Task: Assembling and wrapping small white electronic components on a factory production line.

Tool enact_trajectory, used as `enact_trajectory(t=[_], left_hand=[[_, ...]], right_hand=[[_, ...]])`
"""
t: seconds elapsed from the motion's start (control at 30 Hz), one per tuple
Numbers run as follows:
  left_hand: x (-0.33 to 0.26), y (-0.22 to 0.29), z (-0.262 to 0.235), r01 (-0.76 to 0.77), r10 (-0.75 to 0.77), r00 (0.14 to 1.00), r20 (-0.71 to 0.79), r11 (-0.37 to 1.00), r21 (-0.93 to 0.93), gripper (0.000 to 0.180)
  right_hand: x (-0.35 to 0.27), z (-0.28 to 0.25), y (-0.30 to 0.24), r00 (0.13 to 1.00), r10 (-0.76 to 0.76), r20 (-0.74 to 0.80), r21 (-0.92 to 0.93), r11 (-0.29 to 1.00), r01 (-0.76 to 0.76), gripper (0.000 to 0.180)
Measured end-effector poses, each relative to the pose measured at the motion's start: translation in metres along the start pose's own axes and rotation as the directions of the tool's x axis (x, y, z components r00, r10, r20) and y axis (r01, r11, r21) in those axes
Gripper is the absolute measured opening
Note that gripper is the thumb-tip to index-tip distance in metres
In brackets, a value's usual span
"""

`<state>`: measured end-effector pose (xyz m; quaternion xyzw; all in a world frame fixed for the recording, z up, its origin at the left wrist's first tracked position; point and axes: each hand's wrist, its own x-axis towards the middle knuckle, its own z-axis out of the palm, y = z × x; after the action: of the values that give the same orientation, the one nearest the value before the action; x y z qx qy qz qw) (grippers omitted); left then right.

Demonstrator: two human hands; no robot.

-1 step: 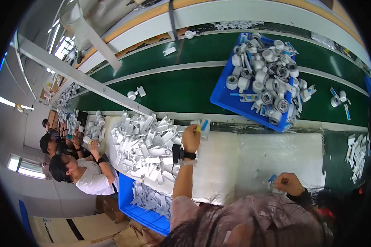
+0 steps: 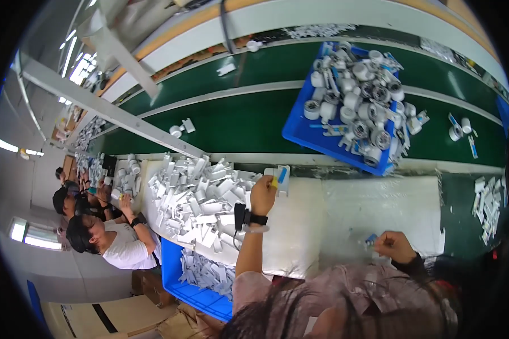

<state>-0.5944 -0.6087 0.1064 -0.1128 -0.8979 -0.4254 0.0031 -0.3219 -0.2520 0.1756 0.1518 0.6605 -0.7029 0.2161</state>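
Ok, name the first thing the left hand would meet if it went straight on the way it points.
Probably the white piece with the blue strip, right by the left hand; whether they touch is unclear. Beyond lies the pale edge of the green surface.

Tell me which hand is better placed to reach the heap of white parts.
Left, probably: the left hand is close beside the heap of white parts, while the right hand is farther off, across the pale sheet.
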Motion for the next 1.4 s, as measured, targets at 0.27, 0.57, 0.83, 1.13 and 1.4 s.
enact_trajectory(t=[0.27, 0.57, 0.83, 1.13, 1.4], left_hand=[[-0.115, 0.147, 0.038, -0.128, 0.402, 0.784, 0.472, 0.85, -0.511, 0.09], [-0.155, 0.191, 0.092, -0.05, 0.487, 0.705, 0.515, 0.759, -0.649, 0.071], [-0.169, 0.202, 0.078, 0.466, 0.161, 0.761, 0.629, 0.538, -0.702, 0.057], [-0.191, 0.226, 0.088, 0.298, 0.126, 0.861, 0.494, 0.662, -0.688, 0.034], [-0.204, 0.256, 0.092, 0.453, 0.144, 0.793, 0.592, 0.512, -0.73, 0.034]], right_hand=[[-0.001, 0.012, -0.04, 0.945, -0.327, 0.021, -0.021, 0.945, 0.328, 0.018], [-0.035, 0.009, -0.037, 0.919, -0.389, 0.058, 0.237, 0.9, 0.366, 0.02], [-0.056, -0.007, -0.039, 0.942, -0.227, 0.247, 0.216, 0.961, 0.175, 0.018], [-0.061, 0.006, -0.027, 0.518, -0.854, -0.04, -0.857, 0.296, 0.422, 0.018], [-0.081, 0.004, -0.022, 0.399, -0.898, -0.184, -0.733, 0.396, 0.553, 0.017]])
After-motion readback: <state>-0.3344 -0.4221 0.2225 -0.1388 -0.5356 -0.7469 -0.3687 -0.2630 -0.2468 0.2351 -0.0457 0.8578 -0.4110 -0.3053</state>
